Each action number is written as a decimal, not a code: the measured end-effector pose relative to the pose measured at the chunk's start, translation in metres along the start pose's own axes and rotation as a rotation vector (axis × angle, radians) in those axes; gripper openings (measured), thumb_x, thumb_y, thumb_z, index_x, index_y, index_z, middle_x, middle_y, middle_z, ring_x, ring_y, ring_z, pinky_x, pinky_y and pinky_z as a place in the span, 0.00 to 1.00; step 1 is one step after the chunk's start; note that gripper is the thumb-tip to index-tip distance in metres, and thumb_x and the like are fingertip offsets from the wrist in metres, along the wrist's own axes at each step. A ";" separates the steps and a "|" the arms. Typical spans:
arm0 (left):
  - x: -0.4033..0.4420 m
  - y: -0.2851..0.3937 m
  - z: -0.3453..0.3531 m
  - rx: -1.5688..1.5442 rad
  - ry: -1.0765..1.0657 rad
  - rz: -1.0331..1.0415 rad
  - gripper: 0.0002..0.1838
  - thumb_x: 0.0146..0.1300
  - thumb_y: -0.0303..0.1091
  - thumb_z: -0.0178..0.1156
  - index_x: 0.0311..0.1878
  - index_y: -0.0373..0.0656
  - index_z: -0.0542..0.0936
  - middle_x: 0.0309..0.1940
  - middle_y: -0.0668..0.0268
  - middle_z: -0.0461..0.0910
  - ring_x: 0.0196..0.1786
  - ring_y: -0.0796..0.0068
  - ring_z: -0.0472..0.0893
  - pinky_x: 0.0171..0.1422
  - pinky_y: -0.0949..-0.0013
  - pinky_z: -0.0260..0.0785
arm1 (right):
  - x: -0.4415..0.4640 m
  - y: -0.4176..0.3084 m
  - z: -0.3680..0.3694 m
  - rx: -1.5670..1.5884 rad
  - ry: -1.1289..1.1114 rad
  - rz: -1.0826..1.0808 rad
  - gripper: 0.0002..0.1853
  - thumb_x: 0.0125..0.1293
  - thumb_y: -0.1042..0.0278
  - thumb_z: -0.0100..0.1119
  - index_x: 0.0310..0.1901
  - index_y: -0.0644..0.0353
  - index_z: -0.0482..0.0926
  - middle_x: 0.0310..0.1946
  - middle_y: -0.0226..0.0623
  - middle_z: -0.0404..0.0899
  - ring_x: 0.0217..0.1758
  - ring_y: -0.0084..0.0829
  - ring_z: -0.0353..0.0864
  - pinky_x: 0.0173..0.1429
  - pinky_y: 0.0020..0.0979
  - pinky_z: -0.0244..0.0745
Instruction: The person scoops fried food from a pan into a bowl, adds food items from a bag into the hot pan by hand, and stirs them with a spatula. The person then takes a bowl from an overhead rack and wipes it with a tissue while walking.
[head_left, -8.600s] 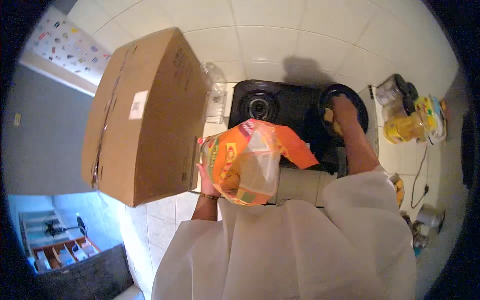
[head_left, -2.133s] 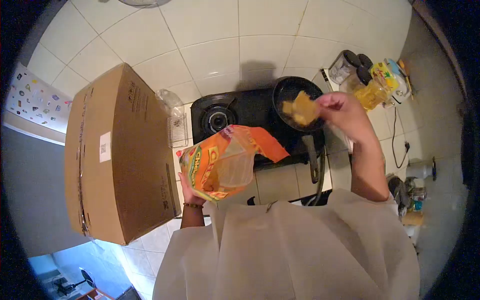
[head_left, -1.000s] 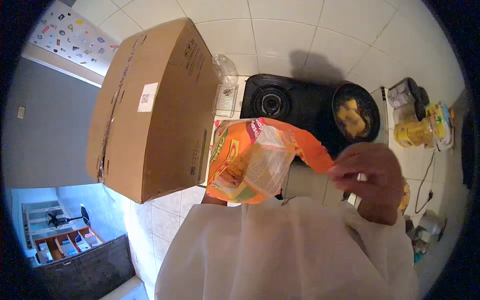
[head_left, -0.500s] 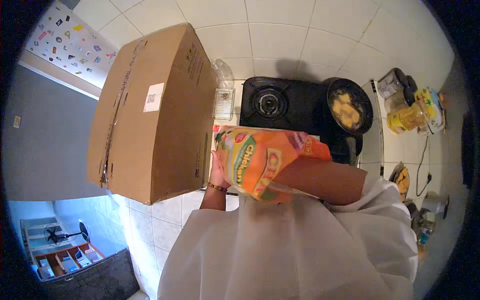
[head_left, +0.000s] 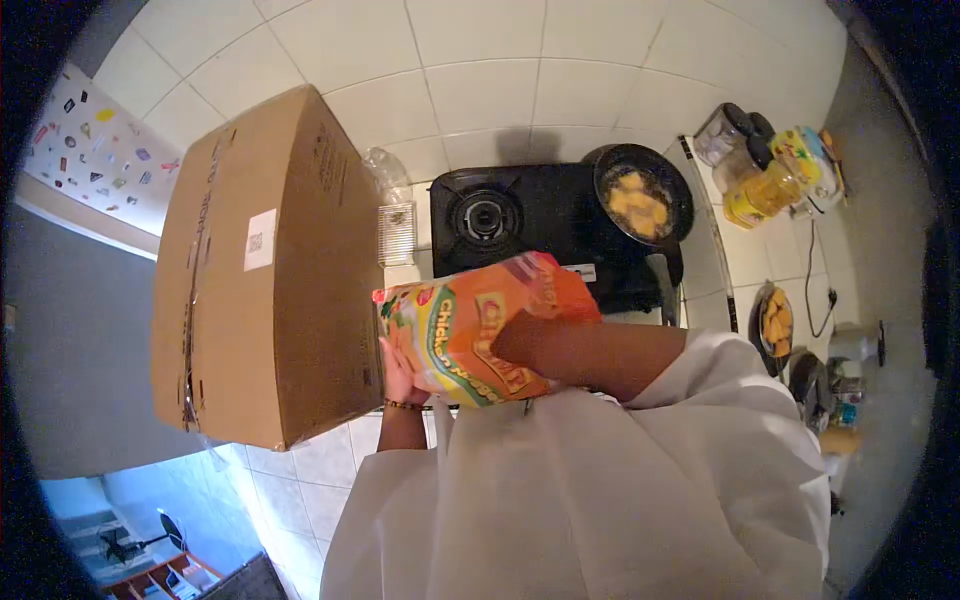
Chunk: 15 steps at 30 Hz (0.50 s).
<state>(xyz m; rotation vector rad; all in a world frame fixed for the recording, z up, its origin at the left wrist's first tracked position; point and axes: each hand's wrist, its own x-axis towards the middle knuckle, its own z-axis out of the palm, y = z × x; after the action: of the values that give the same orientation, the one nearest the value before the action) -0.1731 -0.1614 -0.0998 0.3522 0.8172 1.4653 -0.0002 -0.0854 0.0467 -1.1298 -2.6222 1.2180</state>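
A bright orange and yellow bag of chicken nuggets (head_left: 455, 335) is held tilted in front of my body, below the stove. My left hand (head_left: 398, 372) grips its left end, with the palm and some fingers showing against the side. A beaded bracelet circles that wrist. My right forearm crosses the bag from the right, and my right hand (head_left: 525, 343) is dark against the bag's front; its fingers cannot be made out. Beyond the bag, a black frying pan (head_left: 612, 228) on the right burner holds several golden pieces (head_left: 640, 208) in oil.
A large cardboard box (head_left: 235, 290) stands on the left, near my left hand. The black stove (head_left: 545, 215) has a bare left burner (head_left: 486, 218) and a wire rack (head_left: 397, 235) beside it. To the right are an oil bottle (head_left: 760, 200), a plate of fried pieces (head_left: 775, 322) and a cord (head_left: 815, 275).
The camera view has shifted, so the box, stove and pan appear further left. The bag has tilted a little, its right end higher, and my right arm reaches further across its front.
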 end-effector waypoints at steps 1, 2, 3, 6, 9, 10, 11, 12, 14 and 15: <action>0.001 0.002 0.005 -0.016 0.027 0.004 0.32 0.58 0.59 0.30 0.61 0.50 0.51 0.58 0.64 0.57 0.58 0.63 0.60 0.59 0.60 0.55 | 0.000 0.004 0.000 -0.020 -0.012 0.014 0.11 0.53 0.63 0.44 0.30 0.58 0.75 0.29 0.42 0.74 0.30 0.39 0.74 0.34 0.32 0.69; 0.002 0.004 0.010 -0.032 0.054 0.009 0.32 0.58 0.59 0.30 0.61 0.50 0.52 0.58 0.63 0.57 0.58 0.63 0.60 0.59 0.58 0.55 | 0.000 0.008 0.001 -0.039 -0.023 0.028 0.11 0.53 0.63 0.44 0.29 0.58 0.75 0.28 0.42 0.74 0.29 0.39 0.74 0.33 0.32 0.69; -0.002 0.007 0.015 0.003 -0.038 -0.026 0.33 0.57 0.61 0.30 0.60 0.49 0.52 0.58 0.62 0.58 0.58 0.62 0.60 0.59 0.56 0.55 | -0.003 0.011 -0.001 -0.040 -0.019 0.033 0.11 0.53 0.63 0.44 0.29 0.58 0.75 0.28 0.42 0.74 0.29 0.39 0.74 0.33 0.32 0.69; 0.000 0.009 0.027 -0.042 -0.010 -0.016 0.35 0.56 0.62 0.28 0.60 0.48 0.53 0.58 0.62 0.57 0.59 0.61 0.59 0.60 0.56 0.53 | -0.024 0.026 -0.018 -0.242 0.202 -0.261 0.11 0.51 0.60 0.49 0.27 0.58 0.76 0.25 0.40 0.75 0.28 0.38 0.75 0.33 0.32 0.69; 0.009 0.004 0.020 -0.144 -0.077 -0.041 0.35 0.56 0.63 0.27 0.60 0.47 0.53 0.58 0.61 0.57 0.59 0.60 0.59 0.61 0.56 0.52 | -0.058 0.028 -0.068 -0.012 0.354 -0.243 0.11 0.48 0.61 0.56 0.29 0.60 0.76 0.20 0.36 0.72 0.21 0.32 0.71 0.28 0.28 0.67; 0.010 0.005 0.025 -0.098 -0.087 -0.014 0.35 0.56 0.62 0.27 0.60 0.47 0.53 0.58 0.61 0.57 0.59 0.60 0.59 0.61 0.56 0.51 | -0.070 0.032 -0.085 -0.030 0.422 -0.228 0.10 0.48 0.61 0.57 0.28 0.59 0.76 0.18 0.33 0.72 0.18 0.29 0.70 0.24 0.25 0.66; 0.016 -0.003 0.010 -0.219 -0.070 -0.046 0.34 0.57 0.61 0.27 0.60 0.47 0.53 0.58 0.61 0.57 0.59 0.61 0.59 0.61 0.56 0.51 | -0.083 0.036 -0.101 0.181 0.428 -0.041 0.10 0.49 0.62 0.58 0.28 0.59 0.76 0.17 0.30 0.71 0.16 0.24 0.68 0.21 0.23 0.63; 0.017 -0.003 0.010 -0.220 -0.074 -0.050 0.34 0.57 0.61 0.27 0.60 0.47 0.53 0.58 0.61 0.57 0.59 0.61 0.59 0.61 0.56 0.51 | -0.095 0.042 -0.115 0.390 0.429 0.146 0.09 0.50 0.63 0.58 0.29 0.59 0.76 0.15 0.26 0.70 0.14 0.19 0.66 0.17 0.20 0.60; 0.022 -0.005 0.011 -0.213 -0.034 -0.007 0.32 0.59 0.59 0.26 0.59 0.47 0.54 0.58 0.62 0.58 0.59 0.61 0.59 0.61 0.57 0.51 | -0.110 0.063 -0.141 0.623 0.657 0.343 0.08 0.50 0.65 0.58 0.29 0.59 0.75 0.14 0.23 0.68 0.12 0.12 0.62 0.14 0.17 0.55; 0.024 -0.008 0.001 -0.083 -0.083 0.025 0.31 0.60 0.58 0.26 0.59 0.47 0.55 0.57 0.63 0.58 0.59 0.62 0.59 0.61 0.58 0.52 | -0.115 0.085 -0.150 0.607 0.727 0.367 0.08 0.50 0.65 0.58 0.29 0.59 0.75 0.14 0.23 0.68 0.12 0.12 0.62 0.14 0.16 0.55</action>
<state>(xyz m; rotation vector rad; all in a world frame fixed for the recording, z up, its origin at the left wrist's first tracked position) -0.1694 -0.1392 -0.1109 0.3590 0.6858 1.4929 0.1834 -0.0240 0.1221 -1.5501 -1.4352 1.2058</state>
